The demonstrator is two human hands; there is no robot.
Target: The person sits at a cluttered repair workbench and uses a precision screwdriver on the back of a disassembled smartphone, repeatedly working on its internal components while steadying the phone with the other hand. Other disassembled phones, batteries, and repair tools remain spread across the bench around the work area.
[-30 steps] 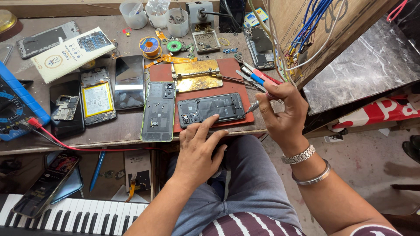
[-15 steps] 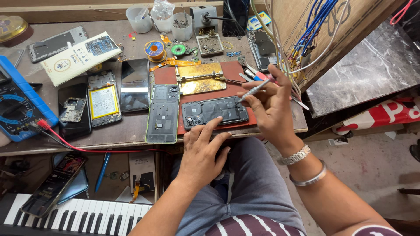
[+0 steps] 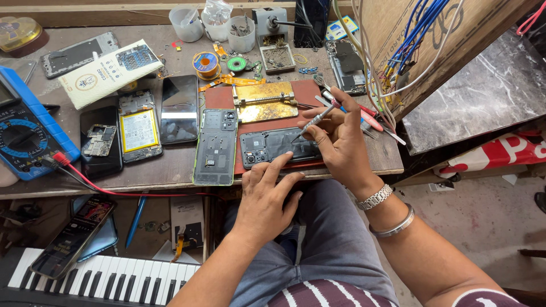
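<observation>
An opened dark phone [image 3: 272, 146] lies sideways on a red mat [image 3: 219, 98] at the bench's front edge. My left hand [image 3: 266, 195] rests fingers-down on the phone's near edge, pinning it. My right hand [image 3: 340, 142] grips thin metal tweezers [image 3: 311, 121] whose tip touches the phone's right half. A wristwatch and a metal bangle sit on that wrist. Just left of the phone lies a grey-green back cover [image 3: 215, 147], inner side up.
A gold holder plate [image 3: 265, 101] lies behind the phone. Several opened phones [image 3: 138, 125], a black screen [image 3: 179, 108] and a blue multimeter [image 3: 25, 127] with a red lead fill the left bench. Cups, solder reels and hanging wires [image 3: 369, 51] crowd the back. A keyboard [image 3: 108, 278] sits below.
My right hand has moved in from the mat's right edge over the phone and brought the tweezer tip down onto it. The left hand stays on the phone's near edge.
</observation>
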